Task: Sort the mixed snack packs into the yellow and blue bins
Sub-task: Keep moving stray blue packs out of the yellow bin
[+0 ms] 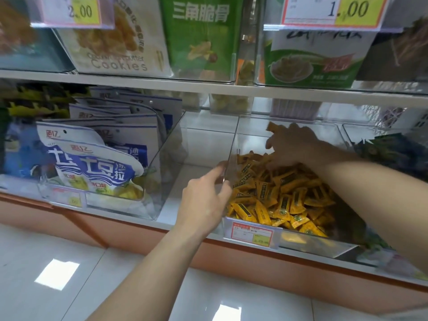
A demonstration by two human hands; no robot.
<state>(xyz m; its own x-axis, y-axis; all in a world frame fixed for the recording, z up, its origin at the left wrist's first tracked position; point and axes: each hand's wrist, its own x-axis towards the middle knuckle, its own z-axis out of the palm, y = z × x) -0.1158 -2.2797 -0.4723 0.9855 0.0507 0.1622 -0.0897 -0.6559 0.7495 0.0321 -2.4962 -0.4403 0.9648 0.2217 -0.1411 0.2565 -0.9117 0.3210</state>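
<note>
Head view, right hand [293, 144] blurred, grip unclear

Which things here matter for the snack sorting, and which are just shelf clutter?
Job: yellow snack packs; their clear bin; left hand gripping its wall; right hand holding a yellow pack.
Clutter: blue-and-white bags; cookies box; green box; price tags.

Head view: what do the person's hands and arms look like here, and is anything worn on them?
The left hand and right hand are bare: no gloves, rings, watch or bracelet show. Both are uncovered along the forearm to the frame edge, and no sleeve is clearly visible.
</note>
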